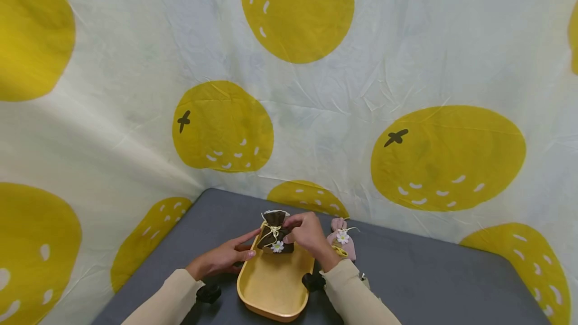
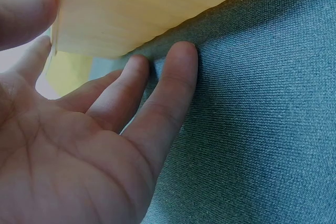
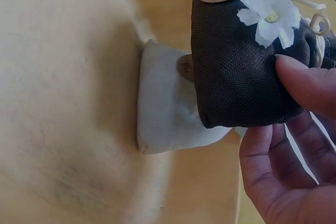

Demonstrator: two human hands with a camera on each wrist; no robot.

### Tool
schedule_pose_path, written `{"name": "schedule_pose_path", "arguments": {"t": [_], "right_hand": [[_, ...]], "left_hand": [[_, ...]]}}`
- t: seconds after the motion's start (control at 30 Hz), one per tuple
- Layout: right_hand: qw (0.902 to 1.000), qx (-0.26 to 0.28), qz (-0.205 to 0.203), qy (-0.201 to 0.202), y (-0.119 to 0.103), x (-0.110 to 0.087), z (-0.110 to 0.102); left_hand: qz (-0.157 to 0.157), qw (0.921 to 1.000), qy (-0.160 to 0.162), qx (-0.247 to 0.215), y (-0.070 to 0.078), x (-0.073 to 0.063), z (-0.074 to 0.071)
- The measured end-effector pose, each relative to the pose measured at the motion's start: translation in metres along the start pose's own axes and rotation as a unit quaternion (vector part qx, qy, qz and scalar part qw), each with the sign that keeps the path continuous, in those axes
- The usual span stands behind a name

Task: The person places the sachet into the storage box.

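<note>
My right hand (image 1: 309, 234) pinches a dark brown drawstring pouch (image 3: 236, 72) between thumb and fingers. The pouch has a white flower, a round paper tag and a cream cord tied in a bow. It is held over the far end of a yellow tray (image 1: 275, 290). Beneath it in the tray lies a white pouch (image 3: 163, 98), partly hidden by the brown one. My left hand (image 1: 226, 255) is at the tray's left side, its thumb and index finger touching the rim. Its other fingers (image 2: 173, 82) extend beside the tray's outer wall, close to the table.
A pink pouch (image 1: 336, 238) with a white flower stands on the dark grey table (image 1: 406, 275), just right of the tray and behind my right wrist. A white cloth (image 1: 316, 94) with large yellow fruit prints hangs behind and to the left of the table.
</note>
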State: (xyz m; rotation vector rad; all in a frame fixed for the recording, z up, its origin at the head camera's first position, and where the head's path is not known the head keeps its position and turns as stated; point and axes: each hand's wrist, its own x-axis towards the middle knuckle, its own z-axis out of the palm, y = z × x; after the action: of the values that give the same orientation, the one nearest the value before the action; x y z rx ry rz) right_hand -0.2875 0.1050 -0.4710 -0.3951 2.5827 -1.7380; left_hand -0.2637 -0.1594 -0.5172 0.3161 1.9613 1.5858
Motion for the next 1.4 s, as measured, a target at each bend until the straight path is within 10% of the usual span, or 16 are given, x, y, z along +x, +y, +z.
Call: {"name": "schedule_pose_path", "arguments": {"t": [0.83,1.4], "right_hand": [[0.9975,-0.051,0.035,-0.035,0.005,0.01,0.01],[0.9831,-0.18,0.001,-0.033,0.007,0.014,0.023]], "left_hand": [[-0.003,1.0,-0.001,0.0,0.004,-0.001,0.0],[-0.018,0.9998,0.005,0.007,0.006,-0.002,0.0]]}}
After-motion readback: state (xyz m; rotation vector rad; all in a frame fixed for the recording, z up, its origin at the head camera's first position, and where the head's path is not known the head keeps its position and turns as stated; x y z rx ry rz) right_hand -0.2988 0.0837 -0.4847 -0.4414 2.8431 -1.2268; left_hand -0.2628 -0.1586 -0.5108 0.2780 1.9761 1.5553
